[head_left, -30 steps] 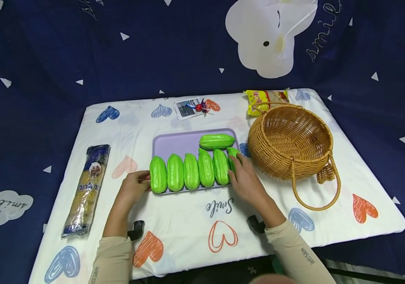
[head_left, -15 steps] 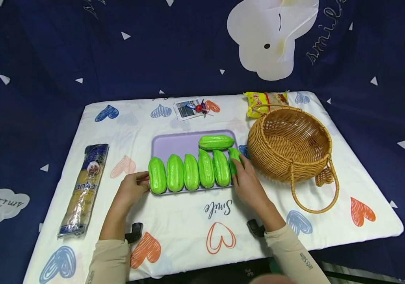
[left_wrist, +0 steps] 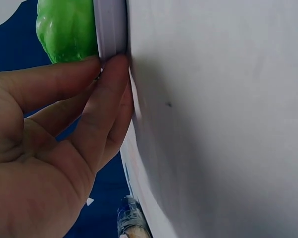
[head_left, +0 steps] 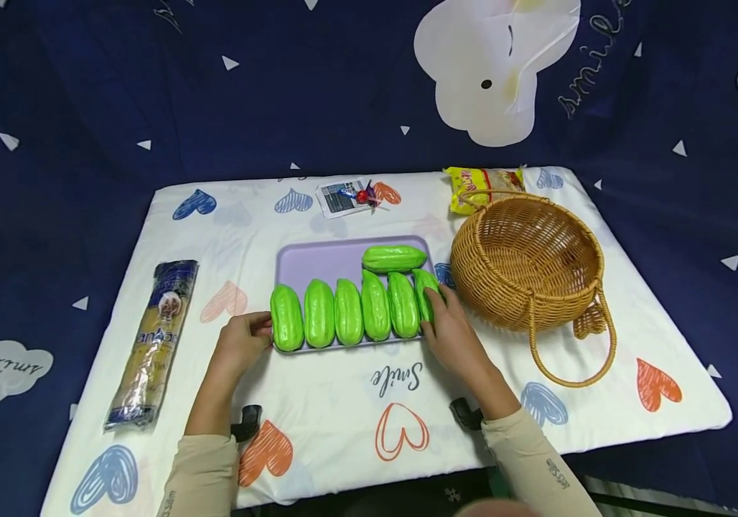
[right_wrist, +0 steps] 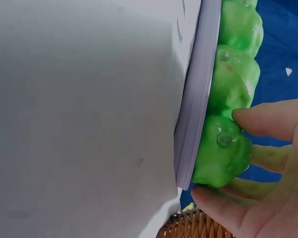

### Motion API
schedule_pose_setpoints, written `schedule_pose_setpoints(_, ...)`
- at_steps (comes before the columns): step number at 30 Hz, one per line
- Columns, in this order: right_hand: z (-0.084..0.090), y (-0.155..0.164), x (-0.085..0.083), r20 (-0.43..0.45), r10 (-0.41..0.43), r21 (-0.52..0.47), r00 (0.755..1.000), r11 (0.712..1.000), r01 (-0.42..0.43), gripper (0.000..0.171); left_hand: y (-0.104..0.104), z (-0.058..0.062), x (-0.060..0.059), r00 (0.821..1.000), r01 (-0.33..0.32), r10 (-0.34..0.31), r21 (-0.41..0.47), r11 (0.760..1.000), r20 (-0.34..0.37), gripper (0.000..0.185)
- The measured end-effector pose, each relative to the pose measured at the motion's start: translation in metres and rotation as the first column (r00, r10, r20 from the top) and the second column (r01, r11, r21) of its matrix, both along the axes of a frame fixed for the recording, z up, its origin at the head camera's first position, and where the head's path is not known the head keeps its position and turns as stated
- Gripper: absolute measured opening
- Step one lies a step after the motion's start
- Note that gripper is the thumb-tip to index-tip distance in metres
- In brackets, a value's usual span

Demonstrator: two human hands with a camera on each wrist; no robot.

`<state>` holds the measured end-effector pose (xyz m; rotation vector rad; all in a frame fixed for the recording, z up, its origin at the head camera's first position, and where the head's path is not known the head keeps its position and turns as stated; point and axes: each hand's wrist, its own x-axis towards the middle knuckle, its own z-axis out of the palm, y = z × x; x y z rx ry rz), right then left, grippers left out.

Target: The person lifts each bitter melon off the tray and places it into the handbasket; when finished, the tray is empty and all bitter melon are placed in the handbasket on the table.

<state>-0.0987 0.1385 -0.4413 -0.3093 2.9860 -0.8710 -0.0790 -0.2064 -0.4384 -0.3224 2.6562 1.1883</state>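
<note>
Count: seven green gourds in all; six stand side by side in a row along the near edge of the lilac tray (head_left: 317, 260), and one more gourd (head_left: 394, 258) lies behind the row.
Right grip: the right hand (head_left: 453, 332) has fingers and thumb curled round the end gourd (head_left: 426, 293), the one at the basket end of the row; in the right wrist view the fingers (right_wrist: 268, 121) press its top and a finger lies under it, so the grip is clamped on that gourd (right_wrist: 221, 151).
Left grip: the left hand (head_left: 243, 343) has fingertips (left_wrist: 111, 82) pressed on the tray's rim (left_wrist: 111, 27), just beside the first gourd (head_left: 287, 317) of the row; whether it pinches the rim cannot be told.
Long axis: each row gourd runs away from the person; the end gourd leans a little. The lone gourd lies crosswise to them.
Containers: the tray holds all seven gourds. The wicker basket (head_left: 525, 257), just beyond the right hand, shows nothing inside; its handle is folded down on the worktop.
Worktop: white heart-print cloth (head_left: 343, 402).
Others: one long pasta packet (head_left: 153, 345) well beyond the left hand; one yellow snack bag (head_left: 480, 185) behind the basket; one small card with a red sweet (head_left: 351, 196) behind the tray.
</note>
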Motion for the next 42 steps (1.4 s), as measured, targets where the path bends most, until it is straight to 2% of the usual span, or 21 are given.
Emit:
schedule_pose_setpoints(8, 0.004, 0.000, 0.000, -0.008, 0.018, 0.005, 1.000, 1.000, -0.018, 0.059, -0.001, 0.000, 0.003, 1.000, 0.003, -0.003, -0.025, 1.000, 0.004, 0.041)
schedule_pose_setpoints(15, 0.013, -0.001, 0.005, -0.080, 0.007, -0.007, 0.997, 1.000, -0.008, 0.058, -0.003, 0.001, 0.005, 1.000, 0.017, -0.017, -0.040, 0.999, -0.001, 0.042)
schedule_pose_setpoints(25, 0.068, 0.004, 0.010, -0.247, 0.013, -0.066, 0.969, 0.997, -0.030, 0.060, -0.004, 0.000, 0.005, 1.000, 0.024, -0.025, -0.029, 0.999, -0.015, 0.044)
schedule_pose_setpoints(29, 0.088, 0.013, 0.006, -0.272, -0.023, -0.088, 0.962, 0.996, -0.002, 0.060, -0.004, -0.001, 0.005, 1.000, 0.014, -0.014, -0.022, 1.000, -0.015, 0.044)
schedule_pose_setpoints(32, 0.096, 0.021, 0.002, -0.291, -0.057, -0.097, 0.955, 0.995, 0.030, 0.060, -0.004, -0.001, 0.006, 1.000, 0.015, -0.015, -0.020, 1.000, -0.008, 0.044)
schedule_pose_setpoints(37, 0.098, 0.037, -0.007, -0.298, -0.129, -0.104, 0.946, 0.989, 0.102, 0.060, -0.005, -0.002, 0.007, 1.000, 0.024, -0.024, -0.030, 0.999, -0.003, 0.043)
schedule_pose_setpoints(42, 0.101, 0.046, -0.011, -0.306, -0.172, -0.129, 0.936, 0.982, 0.138, 0.060, -0.005, -0.004, 0.005, 1.000, 0.020, -0.021, -0.023, 1.000, -0.023, 0.042)
